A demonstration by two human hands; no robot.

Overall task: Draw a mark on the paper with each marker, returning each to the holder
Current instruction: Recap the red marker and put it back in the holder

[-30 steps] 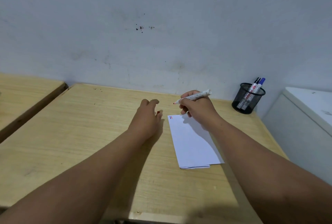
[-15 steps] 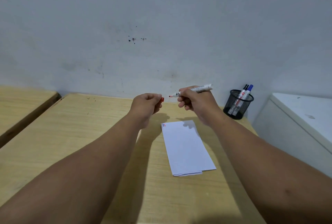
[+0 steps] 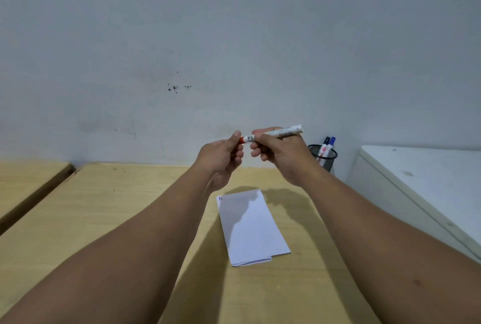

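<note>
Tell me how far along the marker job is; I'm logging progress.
Done: small marks sit at the far left corner of the folded paper. In hand: the right hand holds the red marker while the left hand presses its cap on. Left: return it to the mesh holder. Whether the two markers there are used is unclear.

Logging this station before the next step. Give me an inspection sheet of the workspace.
Surface: wooden table, a few dark specks at its far edge.
Job's things: folded paper flat, small marks at its far left corner; red marker held level above it, red cap on its tip; mesh holder with two markers.
Clutter: nothing seen.
Grippers: left hand pinches the cap; right hand grips the barrel.
Cables: nothing seen.
Surroundings: stained wall; white cabinet right; second table left.
</note>
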